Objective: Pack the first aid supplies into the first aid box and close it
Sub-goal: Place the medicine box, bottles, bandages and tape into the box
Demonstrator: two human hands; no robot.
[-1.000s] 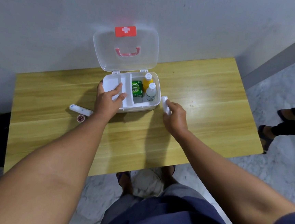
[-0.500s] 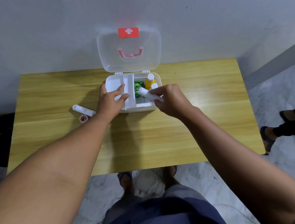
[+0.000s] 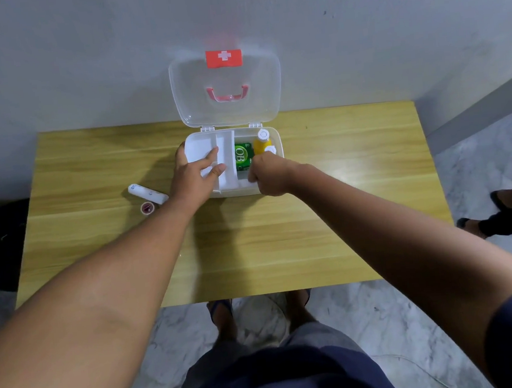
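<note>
The white first aid box (image 3: 278,139) stands open at the table's far edge, its clear lid (image 3: 228,109) leaning on the wall. Inside are a white tray (image 3: 201,146) on the left, a green pack (image 3: 242,156), a yellow bottle (image 3: 261,144) and a white-capped bottle (image 3: 271,150). My left hand (image 3: 191,181) grips the box's left side, fingers lying on the tray. My right hand (image 3: 270,174) is closed, knuckles up, down in the box's front right part; a white tube it carried is mostly hidden under it. A second white tube (image 3: 146,192) and a small tape roll (image 3: 147,207) lie left of the box.
The wooden table (image 3: 252,240) stands against a grey wall. Another person's feet (image 3: 510,211) are on the marble floor off the table's right edge. My own legs and feet show below the near edge.
My right hand picked up a white tube from the table right of the box, carried it left over the box and has now sunk into the front right compartment. My left hand stayed put.
</note>
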